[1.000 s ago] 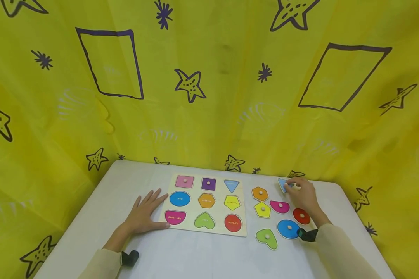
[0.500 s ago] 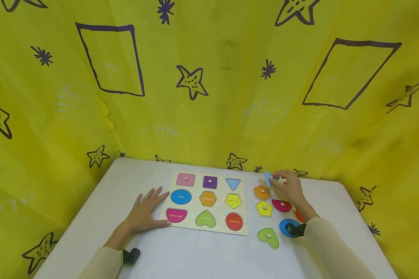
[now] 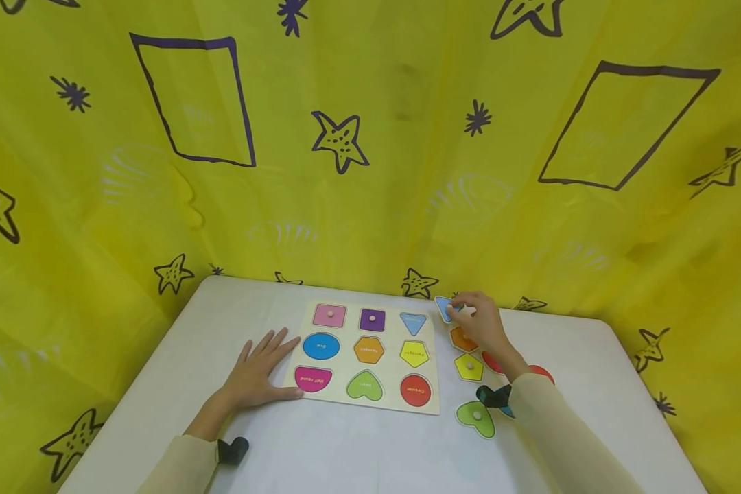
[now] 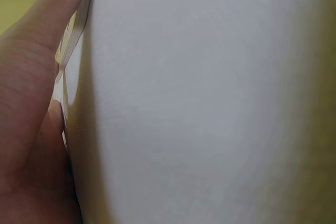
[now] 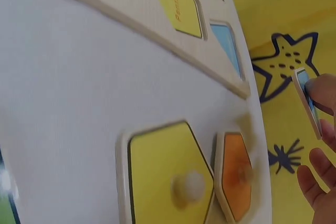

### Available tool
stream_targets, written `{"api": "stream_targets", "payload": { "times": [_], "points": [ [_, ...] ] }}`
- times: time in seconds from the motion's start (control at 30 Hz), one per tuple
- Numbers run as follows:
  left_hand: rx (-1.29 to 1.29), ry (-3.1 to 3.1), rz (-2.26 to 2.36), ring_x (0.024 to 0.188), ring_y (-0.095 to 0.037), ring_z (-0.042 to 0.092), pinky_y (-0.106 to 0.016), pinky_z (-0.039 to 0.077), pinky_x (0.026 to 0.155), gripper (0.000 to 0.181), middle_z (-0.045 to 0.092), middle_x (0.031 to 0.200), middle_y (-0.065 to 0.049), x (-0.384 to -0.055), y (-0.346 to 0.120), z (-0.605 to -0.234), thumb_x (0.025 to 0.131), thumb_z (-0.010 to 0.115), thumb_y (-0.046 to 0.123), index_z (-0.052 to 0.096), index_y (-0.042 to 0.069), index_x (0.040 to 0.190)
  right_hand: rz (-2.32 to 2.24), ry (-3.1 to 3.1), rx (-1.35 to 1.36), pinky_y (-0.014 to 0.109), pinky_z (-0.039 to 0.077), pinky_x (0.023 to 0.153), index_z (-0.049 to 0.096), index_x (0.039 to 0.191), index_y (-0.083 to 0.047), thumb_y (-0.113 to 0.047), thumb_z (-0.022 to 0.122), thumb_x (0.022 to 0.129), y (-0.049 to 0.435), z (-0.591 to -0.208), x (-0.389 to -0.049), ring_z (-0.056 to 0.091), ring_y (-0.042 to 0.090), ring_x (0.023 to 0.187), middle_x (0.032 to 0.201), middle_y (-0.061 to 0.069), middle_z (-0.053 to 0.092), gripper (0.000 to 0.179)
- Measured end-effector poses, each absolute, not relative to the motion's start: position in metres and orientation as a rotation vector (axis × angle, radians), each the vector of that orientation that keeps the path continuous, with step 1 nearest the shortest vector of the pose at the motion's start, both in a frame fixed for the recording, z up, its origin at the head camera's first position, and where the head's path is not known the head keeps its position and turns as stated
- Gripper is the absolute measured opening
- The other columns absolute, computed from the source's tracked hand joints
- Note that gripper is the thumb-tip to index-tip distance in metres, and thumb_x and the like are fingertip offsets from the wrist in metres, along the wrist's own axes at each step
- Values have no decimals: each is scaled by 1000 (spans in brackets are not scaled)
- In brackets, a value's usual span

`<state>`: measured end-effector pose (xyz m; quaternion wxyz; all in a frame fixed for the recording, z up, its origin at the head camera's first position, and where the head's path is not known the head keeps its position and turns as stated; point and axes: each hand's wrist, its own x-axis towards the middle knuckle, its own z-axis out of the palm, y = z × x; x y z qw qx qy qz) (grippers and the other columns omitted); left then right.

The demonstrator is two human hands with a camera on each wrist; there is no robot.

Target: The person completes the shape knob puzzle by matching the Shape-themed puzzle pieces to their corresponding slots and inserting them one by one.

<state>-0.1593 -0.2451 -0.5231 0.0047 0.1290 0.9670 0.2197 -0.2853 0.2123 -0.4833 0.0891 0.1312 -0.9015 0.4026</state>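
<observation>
My right hand [image 3: 483, 321] pinches the knob of a light blue triangle puzzle piece [image 3: 442, 309], held up just off the board's far right corner. In the right wrist view the triangle piece [image 5: 307, 100] hangs tilted from the fingers, clear of the table. My left hand [image 3: 256, 370] lies spread at the left edge of the wooden shape puzzle board [image 3: 433, 405], fingertips and thumb at its border. A pink rectangle [image 3: 330, 315] and a purple square [image 3: 372, 320], both with knobs, sit in the board's far row. Its triangle recess [image 3: 414, 323] is bare.
Right of the board lie loose knobbed pieces: an orange hexagon [image 3: 461, 338], a yellow pentagon [image 3: 469, 367], a green heart [image 3: 476, 418], and a red circle [image 3: 542, 373] partly behind the right sleeve. A yellow curtain [image 3: 370, 206] hangs behind the white table [image 3: 346, 453].
My right hand has carried the triangle piece leftward from the far right of the table toward the board. The left hand stays in place.
</observation>
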Motion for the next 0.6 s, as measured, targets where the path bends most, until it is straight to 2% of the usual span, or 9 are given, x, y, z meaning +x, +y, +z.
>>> {"api": "stream_targets", "payload": {
  "times": [0.3,0.5,0.6],
  "points": [
    [391,3024,669,153,-46,18,-74,5,118,102,30,166,-17,-160,-244,-521,73,80,64,45,18,157,1248,-2726,354,56,50,97,77,103,-2,-15,77,94,183,-490,-288,55,38,116,119,18,66,15],
    [381,3019,663,153,-46,18,-74,5,118,103,30,166,-17,-161,-244,-522,73,81,64,44,18,157,1274,-2774,296,56,46,102,77,104,-6,-17,76,95,168,-499,-289,55,38,119,128,17,63,15],
    [381,3017,666,153,-46,18,-74,5,118,103,30,166,-17,-160,-245,-521,73,80,65,44,18,157,1300,-2757,318,57,44,105,77,102,-5,-15,77,94,162,-505,-290,56,39,120,127,18,65,13]
  ]
}}
